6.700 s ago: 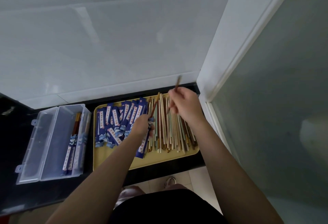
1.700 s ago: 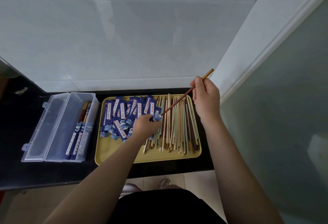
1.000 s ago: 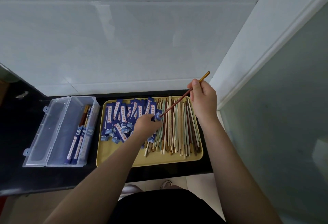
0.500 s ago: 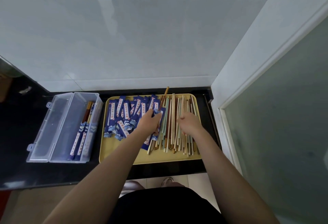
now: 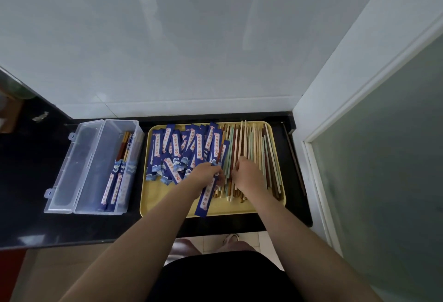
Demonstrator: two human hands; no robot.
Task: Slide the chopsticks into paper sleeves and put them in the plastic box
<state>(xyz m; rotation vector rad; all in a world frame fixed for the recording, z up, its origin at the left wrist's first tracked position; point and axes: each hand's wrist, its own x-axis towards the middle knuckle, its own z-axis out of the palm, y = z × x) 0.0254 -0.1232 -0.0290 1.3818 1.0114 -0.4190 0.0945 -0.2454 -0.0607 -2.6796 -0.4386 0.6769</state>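
My left hand (image 5: 206, 173) pinches a blue paper sleeve (image 5: 209, 191) with one brown chopstick (image 5: 220, 150) in its mouth, low over the yellow tray (image 5: 167, 202). My right hand (image 5: 247, 174) curls down into the loose chopsticks (image 5: 257, 148); whether it grips one, I can't tell. Best pick a matching brown mate, keep the sleeve mouth open and feed it in tip-first. The plastic box (image 5: 96, 167) waits at left on the table (image 5: 28, 196).

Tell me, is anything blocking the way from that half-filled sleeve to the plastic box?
Nothing visible does. The left hand holds the sleeve over the yellow tray; the plastic box lies open beside the tray's left edge, lid folded away.
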